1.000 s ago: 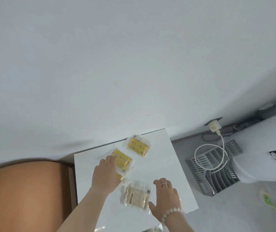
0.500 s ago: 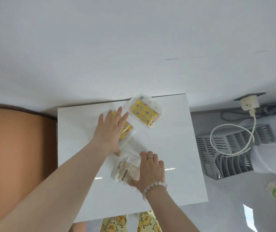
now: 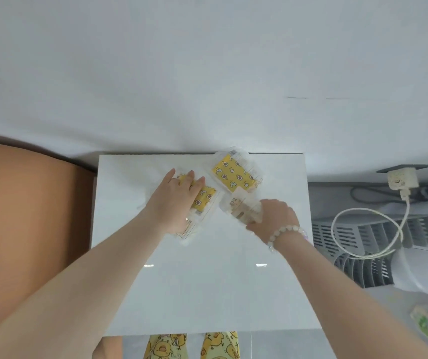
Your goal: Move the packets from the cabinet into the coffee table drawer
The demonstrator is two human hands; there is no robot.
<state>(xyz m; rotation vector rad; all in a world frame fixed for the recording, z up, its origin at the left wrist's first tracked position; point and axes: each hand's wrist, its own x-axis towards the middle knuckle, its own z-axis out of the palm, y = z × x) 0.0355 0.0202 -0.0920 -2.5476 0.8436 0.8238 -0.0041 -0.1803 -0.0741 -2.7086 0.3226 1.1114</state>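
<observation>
Backing the scene, a plain white wall (image 3: pixel 207 60); glossy white square cabinet top (image 3: pixel 207 281); orange rounded seat (image 3: pixel 26 216) beside it. Left hand (image 3: pixel 175 203) lies flat on a yellow patterned plastic packet (image 3: pixel 204 196); right hand (image 3: pixel 272 216) grips a clear beige packet (image 3: pixel 239 211); second yellow packet (image 3: pixel 235 172) at the rear edge.

both arms are bare to the frame's edge, with no sleeves in sight. the right hand (image 3: pixel 275 216) has a bracelet (image 3: pixel 284 233) at the wrist, made of round pale beads strung in one row (one or two beads at its outer end look clear with a faint purple tint). the left hand (image 3: pixel 175 203) wears nothing visible. at the bottom edge, trousers (image 3: pixel 192 345) show: yellow cloth printed with cartoon chicks.
</observation>
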